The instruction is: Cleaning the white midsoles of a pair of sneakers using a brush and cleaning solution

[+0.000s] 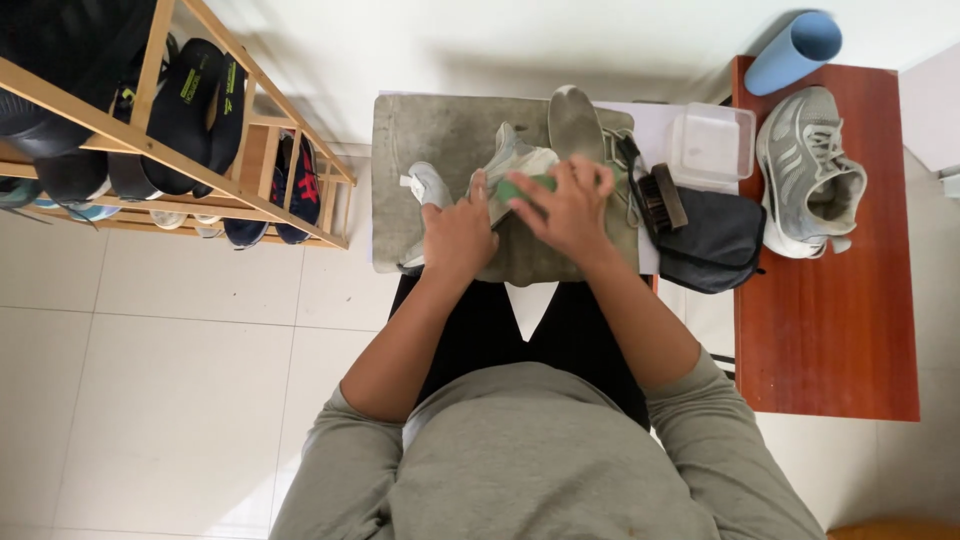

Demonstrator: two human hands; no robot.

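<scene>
A grey and white sneaker [515, 158] lies on a grey towel [440, 125] spread over my lap. My left hand [458, 235] grips the sneaker from the near side and holds it steady. My right hand [570, 205] presses a small green sponge [528, 186] against the sneaker's upper. A grey insole [576, 120] lies on the towel just beyond my right hand.
A brown brush [660, 197] and a black pouch [712, 240] lie right of the towel. A clear plastic tub [711, 145], the second grey sneaker [808, 175] and a blue roll [795, 50] sit on a red-brown table [830, 340]. A bamboo shoe rack [175, 160] stands at left.
</scene>
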